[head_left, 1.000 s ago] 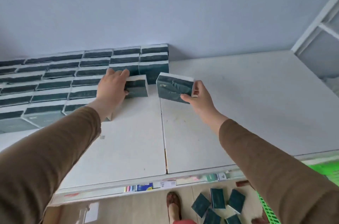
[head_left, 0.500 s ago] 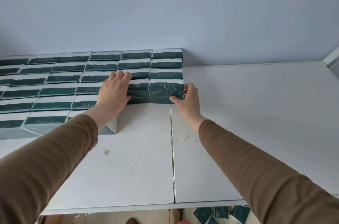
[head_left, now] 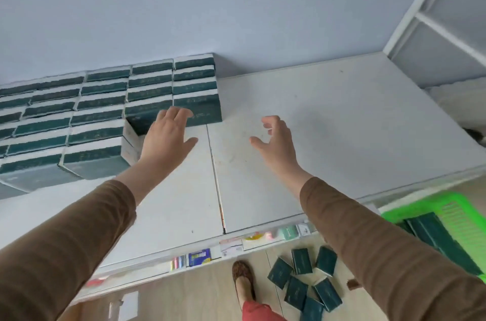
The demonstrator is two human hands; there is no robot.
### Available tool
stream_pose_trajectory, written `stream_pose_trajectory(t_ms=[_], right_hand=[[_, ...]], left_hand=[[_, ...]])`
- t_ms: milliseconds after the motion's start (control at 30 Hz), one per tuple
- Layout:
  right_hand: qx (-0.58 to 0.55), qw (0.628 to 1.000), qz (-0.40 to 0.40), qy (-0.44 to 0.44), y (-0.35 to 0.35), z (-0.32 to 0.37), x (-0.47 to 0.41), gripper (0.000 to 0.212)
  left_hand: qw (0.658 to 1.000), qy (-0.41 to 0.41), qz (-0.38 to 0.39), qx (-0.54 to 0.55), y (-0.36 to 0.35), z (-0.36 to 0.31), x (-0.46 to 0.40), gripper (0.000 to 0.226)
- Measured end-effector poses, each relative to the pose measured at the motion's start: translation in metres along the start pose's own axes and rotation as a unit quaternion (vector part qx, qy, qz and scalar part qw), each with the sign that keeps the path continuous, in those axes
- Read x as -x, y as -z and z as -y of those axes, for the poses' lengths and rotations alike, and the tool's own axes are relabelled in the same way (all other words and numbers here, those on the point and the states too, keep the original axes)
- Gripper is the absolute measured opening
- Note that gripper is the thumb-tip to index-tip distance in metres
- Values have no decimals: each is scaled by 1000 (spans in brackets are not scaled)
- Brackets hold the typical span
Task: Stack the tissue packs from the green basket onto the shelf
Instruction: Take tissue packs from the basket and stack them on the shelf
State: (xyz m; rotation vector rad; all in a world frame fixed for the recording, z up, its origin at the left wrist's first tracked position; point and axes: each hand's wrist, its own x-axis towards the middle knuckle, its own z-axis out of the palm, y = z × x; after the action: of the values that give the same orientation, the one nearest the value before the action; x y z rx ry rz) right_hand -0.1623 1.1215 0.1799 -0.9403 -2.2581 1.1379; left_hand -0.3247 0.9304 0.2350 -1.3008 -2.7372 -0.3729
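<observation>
White shelf (head_left: 328, 120) under a pale blue wall, seen from above and in front. Dark green tissue packs (head_left: 105, 107) in tight rows along the shelf's left rear, white edges up, reaching to the wall. Front right corner of that block formed by one pack (head_left: 202, 110), touching the pack to its left and the one behind. Left hand (head_left: 168, 144) over the shelf just in front of the block, fingers straight and together, fingertips (head_left: 175, 114) overlapping the front face of the nearest packs, thumb spread to the right; contact or a small gap, cannot tell; nothing gripped. Right hand (head_left: 276, 141) above bare shelf to the right of the seam between the two shelf boards, well clear of the packs, fingers loosely curled, thumb out to the left, holding nothing. Brown sleeves on both arms. Lower right, beyond the shelf's front edge, green basket (head_left: 460, 205) with more packs inside. Loose packs (head_left: 302, 276) scattered on the wood floor below, beside a brown patterned shoe (head_left: 243, 278) and a red trouser leg. Price labels along the shelf's front lip. White frame of another rack at upper right.
</observation>
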Motion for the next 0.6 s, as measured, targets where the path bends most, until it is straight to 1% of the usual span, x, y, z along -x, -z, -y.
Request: stream_pose_trajectory(t_ms=[167,300,367,467,533,600], right_hand=[[-4,996,-83,-24,79,-38,111,37],[-3,988,-121,-93,128,-92,197,31],[-8,981,-131,-140,152,-122,229,28],[-38,963,-137,-228,185,-164,265,27],[-68,944,-148,-286,205,-195,280,26],[-121,917,-164,-344,225,-229,288,26]], left_hand=[[993,-68,-4,96,-19,-100,60,51],[978,-150,6,146,-45,-181,113,45],[970,-175,34,166,-61,-218,133,44],[962,-171,107,184,-90,-267,154,45],[955,-169,155,189,-113,-301,164,45],[946,-178,199,183,-138,-339,170,45]])
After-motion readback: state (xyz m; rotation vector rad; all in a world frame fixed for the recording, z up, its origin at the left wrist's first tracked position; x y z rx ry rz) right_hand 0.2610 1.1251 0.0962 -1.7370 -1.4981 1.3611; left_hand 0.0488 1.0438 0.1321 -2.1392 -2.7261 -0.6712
